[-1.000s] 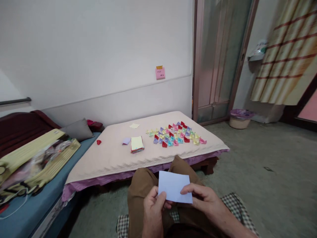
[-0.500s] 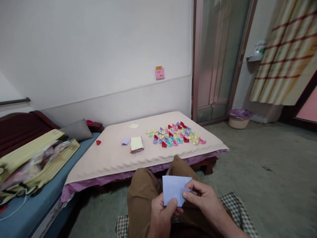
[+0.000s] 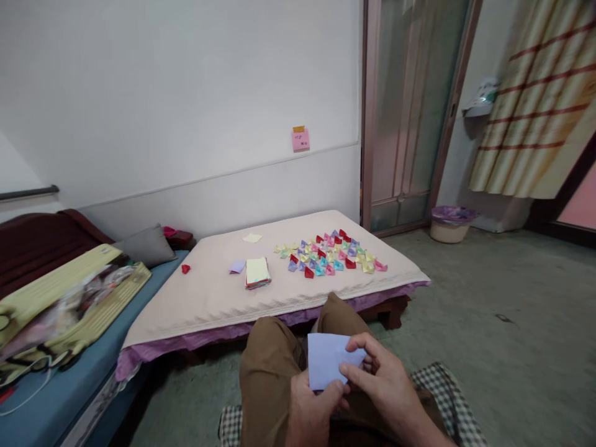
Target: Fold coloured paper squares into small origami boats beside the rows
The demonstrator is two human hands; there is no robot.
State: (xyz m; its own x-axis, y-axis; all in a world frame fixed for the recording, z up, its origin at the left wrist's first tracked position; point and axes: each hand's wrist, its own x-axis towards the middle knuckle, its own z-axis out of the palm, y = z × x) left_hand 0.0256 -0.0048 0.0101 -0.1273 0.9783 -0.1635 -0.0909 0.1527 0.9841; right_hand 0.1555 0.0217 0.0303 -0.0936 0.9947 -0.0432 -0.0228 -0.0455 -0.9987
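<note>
Pinching one lavender-blue paper sheet point(image 3: 323, 360) above the lap, two hands share it: the left hand's point(image 3: 313, 406) grip has its thumb over the lower edge, and the right hand's point(image 3: 388, 380) thumb and fingers press the right end. On the cloth-covered bench point(image 3: 200, 304) are one stack of coloured paper point(image 3: 257, 270), one lavender paper point(image 3: 237, 267) just beside it, one pale yellow sheet point(image 3: 252, 238) farther back, one red folded paper point(image 3: 185, 269) well apart, and several dozen folded paper boats point(image 3: 320, 270), too crowded to count exactly. One second ago the held sheet was a flat rectangle; now its right side tapers toward a point under the right hand, and the left hand has shifted rightward. The bench's papers lie unchanged.
</note>
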